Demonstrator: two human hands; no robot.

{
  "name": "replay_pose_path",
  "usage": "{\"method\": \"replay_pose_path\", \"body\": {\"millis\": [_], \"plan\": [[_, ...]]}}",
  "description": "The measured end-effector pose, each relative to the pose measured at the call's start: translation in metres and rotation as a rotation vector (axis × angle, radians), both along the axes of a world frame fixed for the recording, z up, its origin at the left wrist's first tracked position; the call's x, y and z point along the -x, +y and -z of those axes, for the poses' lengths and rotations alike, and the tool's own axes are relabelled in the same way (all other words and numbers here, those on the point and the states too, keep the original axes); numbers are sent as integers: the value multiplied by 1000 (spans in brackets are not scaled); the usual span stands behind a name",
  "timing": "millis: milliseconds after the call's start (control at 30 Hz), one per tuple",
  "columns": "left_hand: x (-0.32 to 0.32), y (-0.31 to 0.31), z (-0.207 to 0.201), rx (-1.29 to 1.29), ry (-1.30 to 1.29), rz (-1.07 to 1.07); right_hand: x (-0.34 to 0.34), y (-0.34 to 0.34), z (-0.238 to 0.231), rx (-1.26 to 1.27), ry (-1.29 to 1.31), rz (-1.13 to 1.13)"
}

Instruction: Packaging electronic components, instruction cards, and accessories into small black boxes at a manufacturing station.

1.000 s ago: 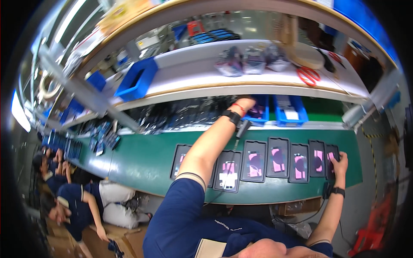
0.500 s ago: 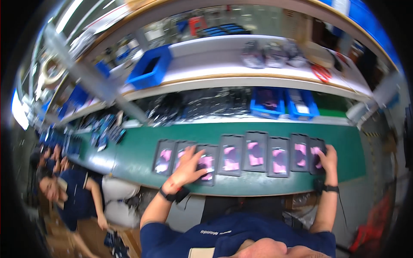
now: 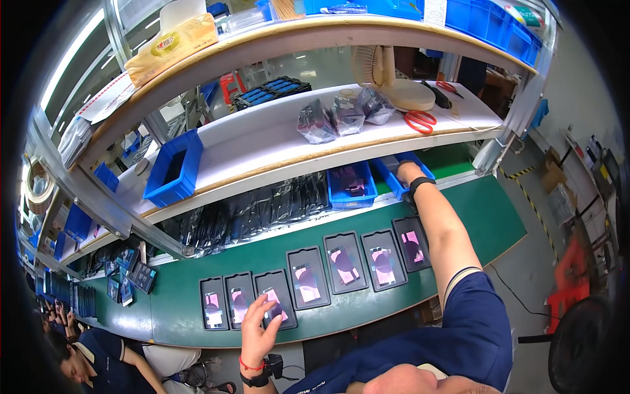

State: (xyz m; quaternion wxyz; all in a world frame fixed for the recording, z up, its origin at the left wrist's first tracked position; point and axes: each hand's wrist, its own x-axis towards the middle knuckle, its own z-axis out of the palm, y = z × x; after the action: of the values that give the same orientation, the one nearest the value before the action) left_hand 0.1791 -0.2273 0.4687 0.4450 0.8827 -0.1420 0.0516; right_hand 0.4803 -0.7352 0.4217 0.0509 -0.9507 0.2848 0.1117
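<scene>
A row of several shallow black trays [image 3: 303, 257] lies on the green tabletop, each holding a pink sheet piece [image 3: 306, 281] with a dark round patch. My left hand [image 3: 258, 328] is at the near left edge of one tray [image 3: 268, 279], fingers spread and thumb apart, holding nothing visible. It cannot be told whether its fingertips touch that tray. My right arm stretches forward past the rightmost visible tray [image 3: 403, 226]. My right hand [image 3: 409, 172] reaches into a blue bin [image 3: 387, 176] under the shelf, where its fingers are hidden. Another blue bin [image 3: 352, 203] with dark and pink pieces stands to its left.
Black plastic-wrapped packets [image 3: 262, 209] line the table's back. The shelf [image 3: 262, 154] above bears an empty-looking blue bin [image 3: 174, 167], bagged parts [image 3: 346, 115], red-handled scissors [image 3: 420, 121] and a fan [image 3: 410, 95]. A co-worker [image 3: 108, 354] sits at the lower left.
The view has swung to the right. My right hand has left the rightmost tray and moved forward into the blue bin. My left hand stays beside a tray, slightly nearer to me.
</scene>
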Motion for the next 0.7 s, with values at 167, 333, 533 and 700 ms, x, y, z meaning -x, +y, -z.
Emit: {"method": "replay_pose_path", "body": {"millis": [167, 333, 533, 700], "plan": [[6, 3, 4, 73, 38, -34, -2, -6, 0, -36, 199, -131], [-5, -16, 5, 103, 52, 6, 20, 9, -23, -23, 134, -96], [-3, -27, 3, 109, 18, 41, 20, 22, -47, -33, 259, -170], [2, -24, 2, 108, 53, 25, 11, 34, -63, -173, 82, -172]]}}
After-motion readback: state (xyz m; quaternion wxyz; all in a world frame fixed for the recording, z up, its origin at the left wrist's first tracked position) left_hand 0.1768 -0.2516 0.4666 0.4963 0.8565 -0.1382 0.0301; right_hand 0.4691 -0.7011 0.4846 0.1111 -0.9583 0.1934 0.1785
